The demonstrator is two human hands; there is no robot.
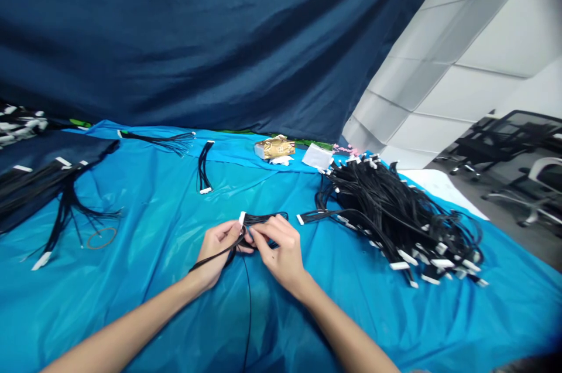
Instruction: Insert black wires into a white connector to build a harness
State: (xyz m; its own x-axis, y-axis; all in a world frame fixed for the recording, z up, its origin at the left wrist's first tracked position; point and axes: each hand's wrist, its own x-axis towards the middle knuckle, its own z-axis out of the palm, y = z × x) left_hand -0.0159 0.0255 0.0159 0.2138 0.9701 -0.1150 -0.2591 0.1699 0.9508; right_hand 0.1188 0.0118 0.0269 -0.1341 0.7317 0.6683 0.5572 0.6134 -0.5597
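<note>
A bundle of black cables (266, 218) with a white connector (242, 218) at its left end is between my hands, over the blue sheet. My left hand (216, 251) is closed on the bundle just below the connector, and a few cables loop across its palm. My right hand (279, 247) pinches at the same cables from the right, thumb and forefinger together; its fingertips meet those of my left hand. One thin black wire (249, 314) hangs down from between the hands toward the bottom edge.
A large heap of black cables (390, 209) lies at right. Smaller bundles (203, 168) lie behind and at left (65, 203), near a brown ring (102, 238). A gold tissue pack (276, 148) and white packet (318, 156) sit at the back before a dark curtain (197, 39).
</note>
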